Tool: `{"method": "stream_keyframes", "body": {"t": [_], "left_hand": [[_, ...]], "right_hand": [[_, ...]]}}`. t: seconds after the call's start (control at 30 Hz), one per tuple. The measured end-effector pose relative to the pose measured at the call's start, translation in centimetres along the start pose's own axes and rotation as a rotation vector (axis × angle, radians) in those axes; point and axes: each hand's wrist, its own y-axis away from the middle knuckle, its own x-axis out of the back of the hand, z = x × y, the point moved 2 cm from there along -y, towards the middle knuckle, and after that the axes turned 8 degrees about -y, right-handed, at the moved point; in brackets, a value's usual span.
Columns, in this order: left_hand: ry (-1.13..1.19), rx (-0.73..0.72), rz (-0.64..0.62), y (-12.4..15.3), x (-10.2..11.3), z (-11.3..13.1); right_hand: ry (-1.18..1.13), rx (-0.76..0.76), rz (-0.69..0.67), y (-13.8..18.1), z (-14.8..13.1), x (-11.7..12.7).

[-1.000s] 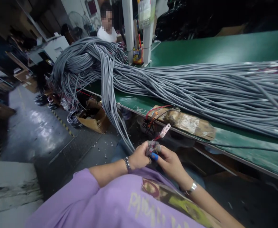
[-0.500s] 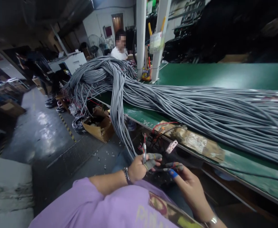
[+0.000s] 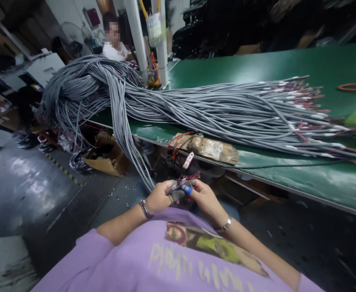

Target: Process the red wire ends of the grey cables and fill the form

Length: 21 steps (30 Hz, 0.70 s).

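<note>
My left hand [image 3: 161, 196], with finger covers on, is closed round the ends of several grey cables [image 3: 121, 121] that hang down from the table edge. Thin red and dark wires [image 3: 193, 176] fan out of these ends, above my fingers. Close against it, my right hand [image 3: 206, 198], a blue cover on its thumb, pinches at the same cable ends. The exact grip of its fingertips is partly hidden.
A thick bundle of grey cables [image 3: 178, 105] lies along the green table [image 3: 220, 69]. By its front edge are a taped wooden board [image 3: 217, 149] and a white socket strip [image 3: 188, 160]. Below stands a cardboard box [image 3: 104, 165]. A co-worker [image 3: 113, 44] sits behind the heap.
My right hand has come in to the left hand and now grips the cable ends, which tilted from upright to the right. The view has swung right, showing the bundle's far ends.
</note>
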Motion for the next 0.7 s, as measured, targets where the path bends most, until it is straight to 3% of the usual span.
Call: {"method": "stream_keyframes", "body": {"t": [0.13,0.27,0.33,0.47,0.6,0.7], "left_hand": [[-0.081,0.014,-0.009,-0.1,0.3,-0.7],[-0.224,-0.066,0.012,-0.4,0.8,-1.2],[-0.193,-0.091,-0.004,-0.7,0.9,-1.0],[-0.043,0.017,-0.063,-1.1,0.6,-0.3],[-0.007,0.045,0.021,-0.9,0.3,0.5],[0.113,0.089,0.154,-0.8,0.3,0.4]], "right_hand": [[0.009,0.071,0.050,0.0,0.2,0.4],[0.139,0.140,-0.038,-0.1,-0.7,0.4],[0.161,0.101,-0.089,-0.3,-1.1,0.5],[0.108,0.005,-0.061,-0.8,-1.2,0.9],[0.088,0.040,-0.006,-0.7,-1.0,0.8],[0.073,0.062,0.027,-0.5,-0.6,0.6]]}}
